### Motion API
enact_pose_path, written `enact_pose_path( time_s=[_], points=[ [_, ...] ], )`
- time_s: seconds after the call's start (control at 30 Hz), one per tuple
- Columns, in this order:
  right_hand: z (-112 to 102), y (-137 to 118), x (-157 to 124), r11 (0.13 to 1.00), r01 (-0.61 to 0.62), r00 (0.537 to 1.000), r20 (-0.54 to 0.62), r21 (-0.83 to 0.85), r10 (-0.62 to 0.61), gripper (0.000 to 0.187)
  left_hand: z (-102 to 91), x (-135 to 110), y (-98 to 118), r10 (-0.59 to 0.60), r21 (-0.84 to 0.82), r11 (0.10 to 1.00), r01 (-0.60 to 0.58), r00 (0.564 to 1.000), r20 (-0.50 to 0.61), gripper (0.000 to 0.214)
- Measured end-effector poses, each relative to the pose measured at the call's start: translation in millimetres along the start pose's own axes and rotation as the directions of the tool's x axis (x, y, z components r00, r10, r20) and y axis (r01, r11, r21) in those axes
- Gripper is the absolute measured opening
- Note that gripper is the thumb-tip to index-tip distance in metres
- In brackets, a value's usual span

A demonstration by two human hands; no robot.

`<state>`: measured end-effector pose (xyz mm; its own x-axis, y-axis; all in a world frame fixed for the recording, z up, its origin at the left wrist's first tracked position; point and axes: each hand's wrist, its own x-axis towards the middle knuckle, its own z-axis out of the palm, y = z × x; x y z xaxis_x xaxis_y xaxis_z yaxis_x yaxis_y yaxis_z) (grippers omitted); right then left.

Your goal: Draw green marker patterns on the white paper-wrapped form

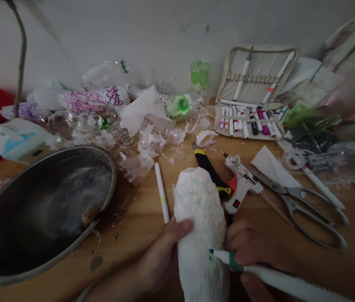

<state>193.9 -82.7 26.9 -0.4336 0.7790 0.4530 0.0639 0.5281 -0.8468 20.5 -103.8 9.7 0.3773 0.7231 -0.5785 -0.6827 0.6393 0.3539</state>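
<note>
A white, paper-covered form shaped like a bottle (199, 222) stands tilted in front of me, with faint green curved marks on its upper part. My left hand (161, 251) is closed around its left side, thumb across the front. My right hand (255, 251) grips a green marker (259, 272), whose dark green tip is at the lower front of the white form, beside a small green spot. I cannot tell whether the tip touches the paper. Just left of the form lies a white marker with a yellow-green band (162, 193).
A metal basin (112, 176) stands at left. Behind the form lie a utility knife (208, 167), a glue gun (243, 184) and scissors (290, 201). A marker case (237, 88), a purple-patterned bottle shape (92, 98) and plastic and paper scraps (152, 134) line the wall.
</note>
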Motion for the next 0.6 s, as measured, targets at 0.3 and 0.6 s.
enact_pose_path(
  time_s=[0.3,0.6],
  points=[
    [3,1,2,0.987,0.068,0.997,0.030,-0.143,-0.064,0.008,-5.2,0,-5,0.093,0.048,0.995,-0.089,0.993,-0.069,0.088],
    [1,-4,9,0.996,0.053,0.998,-0.033,-0.076,-0.055,0.023,4.7,-3,1,0.065,0.074,0.996,-0.054,0.986,-0.152,0.092]
  ],
)
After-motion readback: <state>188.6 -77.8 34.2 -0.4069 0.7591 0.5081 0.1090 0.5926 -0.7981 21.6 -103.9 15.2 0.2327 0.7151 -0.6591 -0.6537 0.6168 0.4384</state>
